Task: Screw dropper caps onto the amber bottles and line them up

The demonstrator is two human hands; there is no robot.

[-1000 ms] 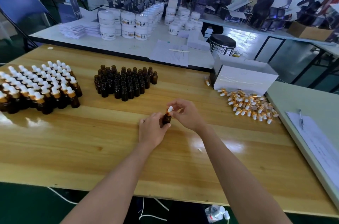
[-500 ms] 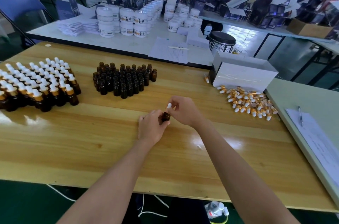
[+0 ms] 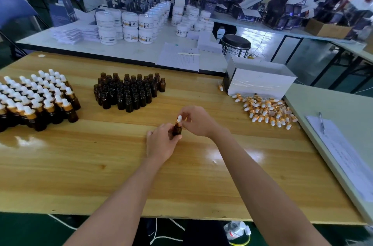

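Fingers of left hand (image 3: 161, 142) grip small amber glass bottle (image 3: 177, 129); right hand (image 3: 198, 121) pinches its white-bulbed gold dropper cap (image 3: 179, 119) (loose caps (image 3: 266, 111) at two o'clock).

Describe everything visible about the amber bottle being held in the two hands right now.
The amber bottle is small, dark brown and glass-looking, held upright just above the wooden table, near its middle. The left hand wraps its body, hiding the lower part. A dropper cap with white bulb and gold collar sits on its neck, pinched by the right hand. Whether it is fully tight cannot be told.
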